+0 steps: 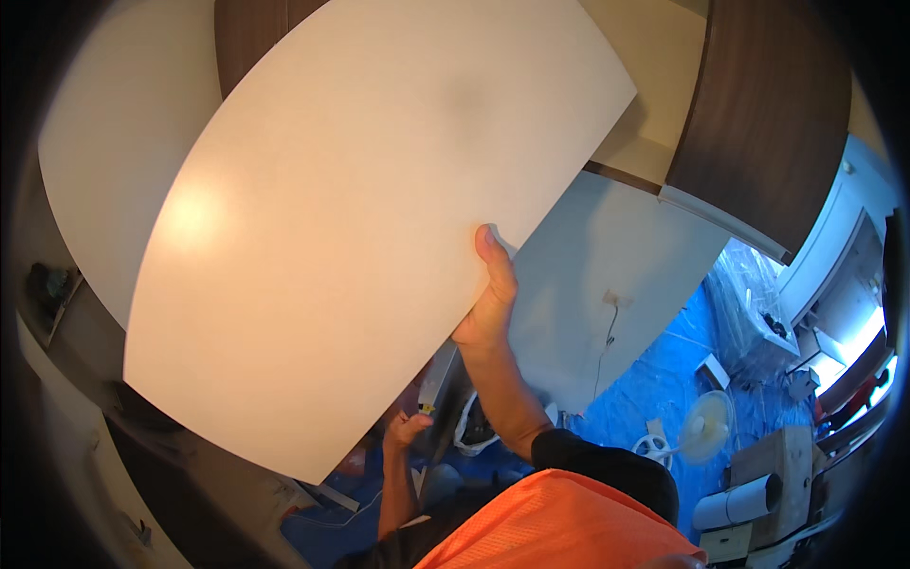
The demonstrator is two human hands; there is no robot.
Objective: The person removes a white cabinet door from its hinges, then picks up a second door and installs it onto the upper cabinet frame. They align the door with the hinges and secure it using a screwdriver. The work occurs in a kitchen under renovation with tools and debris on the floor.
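The white panel [360, 209] spreads up-left from the grip of the right hand [489, 299], which clasps its edge; its long axis slants toward the open cabinet [659, 76]. The left hand [406, 432] sits below that edge, apart (whether holding anything, I cannot tell).

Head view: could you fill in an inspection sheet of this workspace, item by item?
Surface: blue sheeting on the floor, partly in view.
Handled things: large white panel, tilted.
Clutter: white roll and plastic-wrapped item at right.
Grip: right hand clasps the panel's edge, thumb on the near face; left hand appears below that edge, its hold unclear.
Cables: thin cable hanging against the pale wall.
Surroundings: dark brown cabinetry, upper right.
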